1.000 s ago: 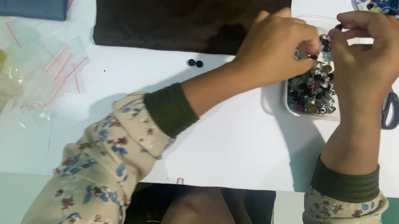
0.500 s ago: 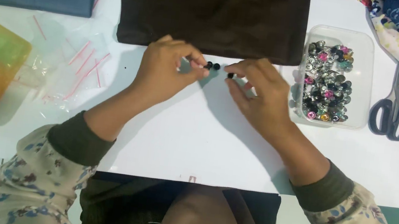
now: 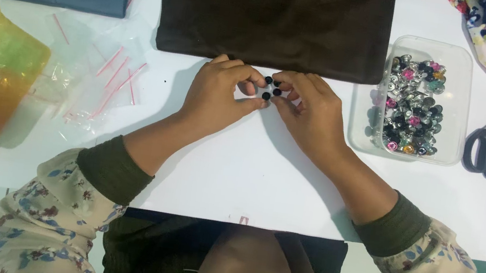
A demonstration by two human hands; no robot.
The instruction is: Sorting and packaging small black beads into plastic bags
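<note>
Both hands closed in: left hand (image 3: 217, 92) and right hand (image 3: 312, 111) fingers pinch small black round beads (image 3: 271, 88) at table (image 3: 237, 179) 12 o'clock — light, hard, roll-prone, so grip by the sides.

Three small black round buttons (image 3: 271, 88) lie on the white table between my fingertips, just below the edge of the dark brown cloth. They are glossy and dome-like, set close together in a little cluster: one at the upper left, one at the right, one lower down. My left hand (image 3: 219, 92) touches them from one side and my right hand (image 3: 309, 111) from the other, thumbs and forefingers pinched around the cluster.
</note>
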